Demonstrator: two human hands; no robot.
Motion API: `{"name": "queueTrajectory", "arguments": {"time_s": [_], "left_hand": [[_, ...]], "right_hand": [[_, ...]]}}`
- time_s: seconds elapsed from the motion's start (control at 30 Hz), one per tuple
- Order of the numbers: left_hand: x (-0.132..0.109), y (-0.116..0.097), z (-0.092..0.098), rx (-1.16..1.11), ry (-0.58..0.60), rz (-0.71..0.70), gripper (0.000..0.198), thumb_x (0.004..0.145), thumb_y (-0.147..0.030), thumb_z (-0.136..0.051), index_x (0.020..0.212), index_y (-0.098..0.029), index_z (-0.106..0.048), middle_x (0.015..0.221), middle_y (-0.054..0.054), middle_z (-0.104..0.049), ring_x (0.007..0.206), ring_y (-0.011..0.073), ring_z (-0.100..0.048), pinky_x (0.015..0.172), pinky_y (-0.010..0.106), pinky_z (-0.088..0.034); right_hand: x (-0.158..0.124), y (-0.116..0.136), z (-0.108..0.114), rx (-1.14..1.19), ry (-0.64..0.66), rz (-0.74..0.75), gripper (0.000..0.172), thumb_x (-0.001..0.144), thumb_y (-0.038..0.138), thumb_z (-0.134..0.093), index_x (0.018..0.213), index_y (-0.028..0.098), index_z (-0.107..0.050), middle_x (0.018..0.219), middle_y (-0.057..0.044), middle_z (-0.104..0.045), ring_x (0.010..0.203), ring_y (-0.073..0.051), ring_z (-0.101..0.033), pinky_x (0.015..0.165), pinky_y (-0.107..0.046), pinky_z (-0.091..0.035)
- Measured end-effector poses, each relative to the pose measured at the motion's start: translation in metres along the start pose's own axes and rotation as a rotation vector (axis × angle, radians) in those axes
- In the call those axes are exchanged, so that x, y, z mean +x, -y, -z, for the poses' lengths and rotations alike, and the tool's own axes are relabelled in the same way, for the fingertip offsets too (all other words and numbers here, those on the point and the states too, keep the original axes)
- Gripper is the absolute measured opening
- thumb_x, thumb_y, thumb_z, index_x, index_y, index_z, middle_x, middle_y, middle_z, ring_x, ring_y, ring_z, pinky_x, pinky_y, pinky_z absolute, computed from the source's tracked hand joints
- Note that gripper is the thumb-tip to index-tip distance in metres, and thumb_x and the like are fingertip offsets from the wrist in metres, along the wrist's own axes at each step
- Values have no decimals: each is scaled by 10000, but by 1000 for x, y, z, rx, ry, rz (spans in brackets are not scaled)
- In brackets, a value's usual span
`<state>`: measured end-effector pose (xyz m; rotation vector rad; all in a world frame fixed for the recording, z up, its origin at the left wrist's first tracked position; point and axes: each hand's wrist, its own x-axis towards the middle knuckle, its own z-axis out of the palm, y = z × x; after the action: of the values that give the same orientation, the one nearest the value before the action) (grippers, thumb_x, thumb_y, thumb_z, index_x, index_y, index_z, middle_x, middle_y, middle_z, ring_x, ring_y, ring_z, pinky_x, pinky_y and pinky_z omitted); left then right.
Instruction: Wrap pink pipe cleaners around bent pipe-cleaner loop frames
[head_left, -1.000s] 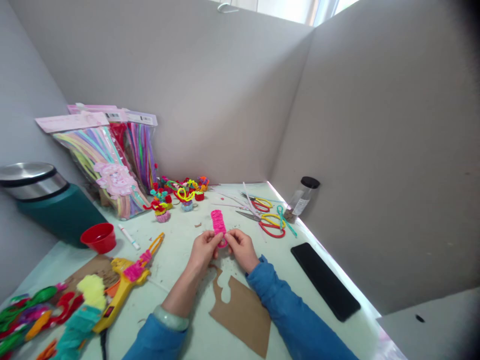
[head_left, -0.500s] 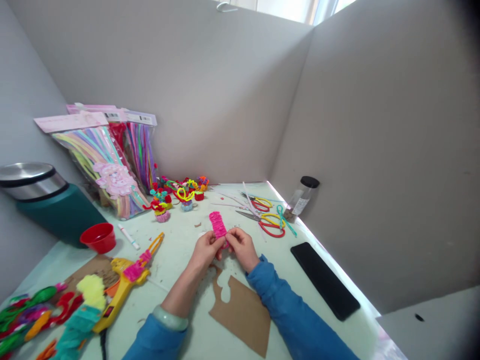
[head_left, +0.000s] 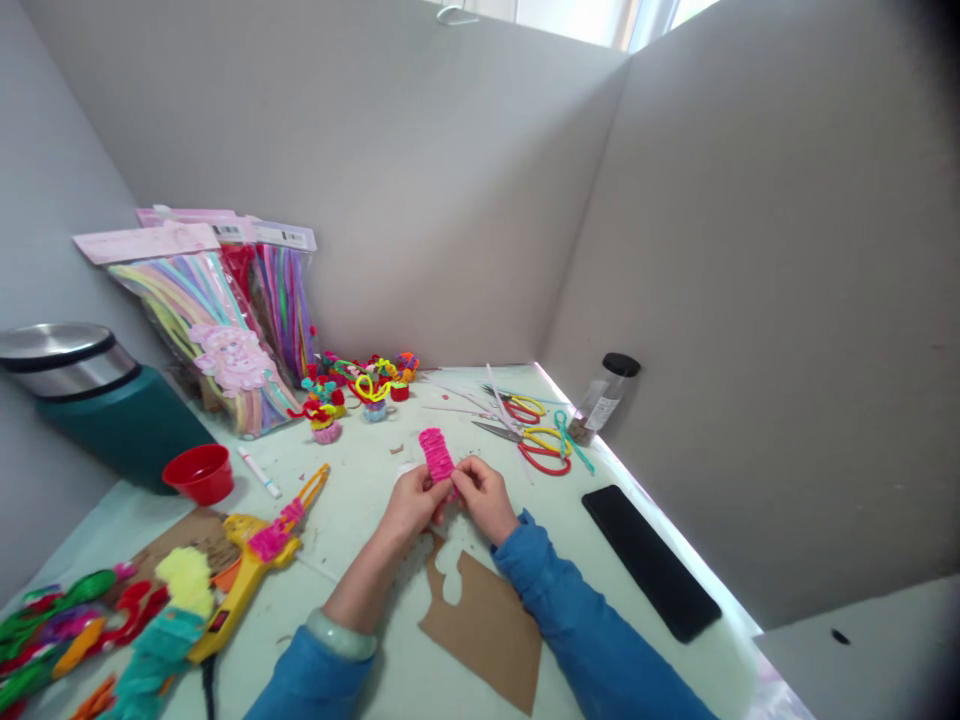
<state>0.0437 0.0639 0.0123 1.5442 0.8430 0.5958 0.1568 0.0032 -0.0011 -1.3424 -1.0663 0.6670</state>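
Observation:
Between both hands, over the middle of the table, is a bright pink strip wound with pipe cleaner [head_left: 436, 452]. My left hand [head_left: 417, 497] pinches its lower end from the left, thumb on top. From the right, my right hand [head_left: 484, 494] grips the same end with thumb and forefinger. The fingers hide that lower end. Beneath my wrists lies a brown cardboard sheet [head_left: 487, 625] with curved shapes cut out of its upper left edge.
A yellow hot glue gun [head_left: 244, 590] with a pink fuzzy piece on it lies at left, near a red cup [head_left: 199, 475] and a teal bottle [head_left: 124, 420]. Scissors [head_left: 536, 448], a lidded jar [head_left: 604, 400] and a black phone [head_left: 649, 560] are at right. Bagged pipe cleaners [head_left: 217, 330] stand behind.
The pink strip has dipped very slightly toward me, and the fingers have shifted a little at its lower end. Both hands keep hold of it.

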Motion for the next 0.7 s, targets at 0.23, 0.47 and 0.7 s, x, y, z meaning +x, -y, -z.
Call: {"name": "queueTrajectory", "arguments": {"time_s": [0.23, 0.47, 0.7], "left_hand": [[2, -2, 0, -217, -11, 24, 268, 711, -402, -568, 643, -153, -496, 380, -24, -499, 330, 73, -421, 377, 176, -267], [1, -6, 0, -340, -76, 58, 354, 696, -496, -565, 651, -148, -515, 422, -24, -522, 335, 72, -437, 388, 184, -299], [1, -6, 5, -231, 12, 12, 310, 705, -437, -584, 629, -146, -513, 372, -30, -490, 318, 66, -405, 378, 178, -257]], "right_hand": [[0, -2, 0, 14, 29, -24, 233, 828, 381, -472, 747, 172, -531, 579, 29, -549, 456, -84, -449, 450, -202, -358], [0, -2, -2, 12, 61, -20, 213, 810, 366, -508, 746, 165, -543, 672, 4, -602, 484, -82, -468, 471, -205, -375], [-2, -1, -2, 5, 61, -9, 174, 813, 316, -500, 724, 169, -528, 628, 15, -582, 501, -88, -463, 495, -207, -377]]}}
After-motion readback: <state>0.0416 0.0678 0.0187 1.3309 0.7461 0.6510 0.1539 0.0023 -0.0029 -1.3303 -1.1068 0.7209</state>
